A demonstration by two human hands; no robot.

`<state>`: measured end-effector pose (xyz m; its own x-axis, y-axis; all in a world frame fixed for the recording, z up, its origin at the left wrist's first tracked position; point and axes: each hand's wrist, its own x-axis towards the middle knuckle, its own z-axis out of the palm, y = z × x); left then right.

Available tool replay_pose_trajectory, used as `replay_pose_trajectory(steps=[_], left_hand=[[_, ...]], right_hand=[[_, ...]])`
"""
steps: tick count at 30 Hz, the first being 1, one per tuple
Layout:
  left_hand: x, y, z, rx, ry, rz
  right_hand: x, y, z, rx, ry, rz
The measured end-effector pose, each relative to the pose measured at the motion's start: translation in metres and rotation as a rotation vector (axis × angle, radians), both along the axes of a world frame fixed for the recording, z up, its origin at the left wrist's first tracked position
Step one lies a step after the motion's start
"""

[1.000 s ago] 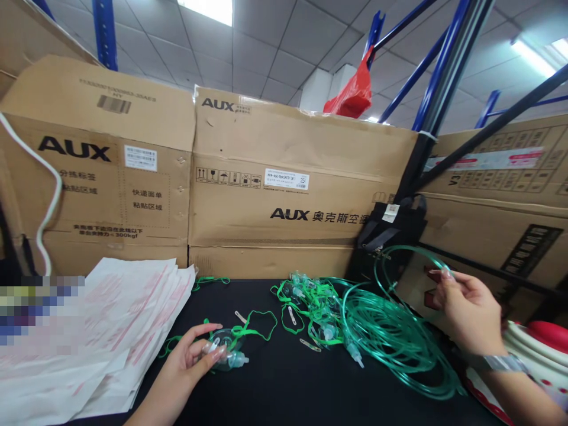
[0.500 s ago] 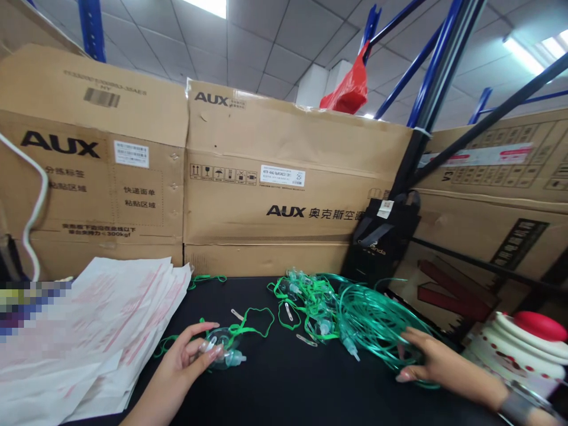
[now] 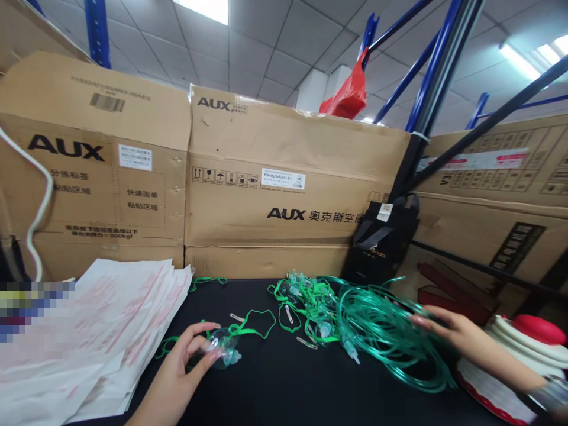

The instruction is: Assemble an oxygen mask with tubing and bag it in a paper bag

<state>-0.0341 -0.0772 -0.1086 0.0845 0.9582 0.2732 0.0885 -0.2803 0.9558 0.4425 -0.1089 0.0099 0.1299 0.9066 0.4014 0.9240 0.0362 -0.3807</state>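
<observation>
My left hand pinches a clear plastic oxygen mask between thumb and fingers, just over the black table. The mask has a pale green connector and a green elastic strap trailing to the right. My right hand is closed at the right side of a loose coil of green tubing, with strands at its fingertips; motion blurs this hand somewhat. Left of the coil lies a heap of more clear masks with tangled green straps. Small metal strips lie near the heap.
White paper sheets with red print are stacked at the left. Large AUX cartons stand along the back. A black bag leans behind the tubing, beside a rack post. A white jar with a red lid stands at the far right.
My right hand has moved up and to the right, and the coil's loops have spread out toward the lower right. My left hand keeps hold of the oxygen mask, nearly in place.
</observation>
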Motion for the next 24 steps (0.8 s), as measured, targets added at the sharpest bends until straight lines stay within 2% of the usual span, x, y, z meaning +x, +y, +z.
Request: replay_pose_trajectory(steps=[3, 5, 9, 10, 11, 12, 14, 16, 18, 19, 22, 23, 24], left_hand=[[-0.01, 0.006, 0.006, 0.251, 0.331, 0.117], [-0.016, 0.015, 0.004, 0.386, 0.548, 0.17], [-0.021, 0.034, -0.013, 0.482, 0.838, 0.306], [-0.02, 0.036, -0.015, 0.51, 0.863, 0.342], [-0.019, 0.035, -0.015, 0.541, 0.866, 0.37], [-0.018, 0.032, -0.013, 0.57, 0.851, 0.379], [-0.015, 0.02, -0.002, 0.595, 0.76, 0.339], [-0.009, 0.004, 0.011, 0.52, 0.602, 0.212], [0.0, -0.011, 0.018, 0.312, 0.42, 0.017], [0.006, -0.017, 0.017, 0.177, 0.328, -0.123], [0.023, -0.023, 0.005, -0.212, -0.003, -0.661], [0.027, -0.022, 0.001, -0.313, -0.132, -0.789], [0.03, -0.021, -0.001, -0.408, -0.27, -0.832]], right_hand=[[0.002, 0.002, 0.027, 0.075, 0.088, -0.164], [-0.002, 0.001, 0.051, 0.253, 0.05, -0.325], [-0.037, -0.005, 0.1, 0.639, 0.069, -0.541], [-0.051, -0.007, 0.109, 0.745, 0.137, -0.521], [-0.066, -0.008, 0.116, 0.838, 0.274, -0.396], [-0.082, -0.01, 0.121, 0.908, 0.426, -0.208], [-0.116, -0.013, 0.127, 0.9, 0.591, 0.067], [-0.148, -0.016, 0.129, 0.883, 0.682, 0.218], [-0.177, -0.018, 0.129, 0.826, 0.799, 0.328], [-0.19, -0.019, 0.129, 0.808, 0.857, 0.374], [-0.227, -0.016, 0.122, 0.773, 1.004, 0.498], [-0.239, -0.014, 0.117, 0.739, 1.06, 0.536], [-0.249, -0.011, 0.109, 0.683, 1.118, 0.565]])
